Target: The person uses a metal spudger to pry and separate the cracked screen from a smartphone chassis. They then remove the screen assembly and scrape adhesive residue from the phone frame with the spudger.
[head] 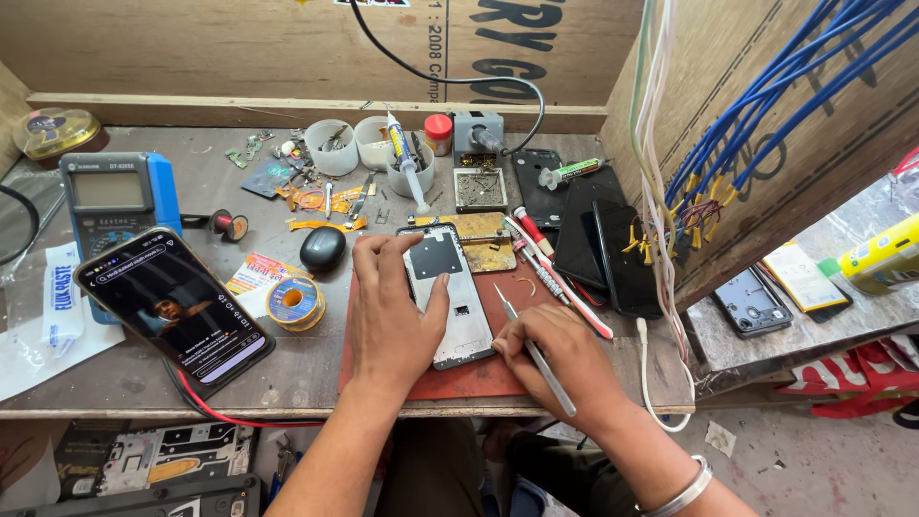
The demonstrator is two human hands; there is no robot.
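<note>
My left hand (388,311) presses flat on the left edge of an opened phone body (448,297), silver inside with a dark square near its top, lying on a red work mat (498,378). My right hand (560,359) grips thin metal tweezers (526,335). Their tip points up beside the phone's right edge. A silver bangle (682,490) sits on my right wrist.
A lit phone (172,306) leans against a blue multimeter (113,199) at left, near a solder spool (293,302) and a black oval case (323,247). Cups, a syringe (406,161) and small parts crowd the back. Dark phones (598,239) and blue wires (766,105) lie right.
</note>
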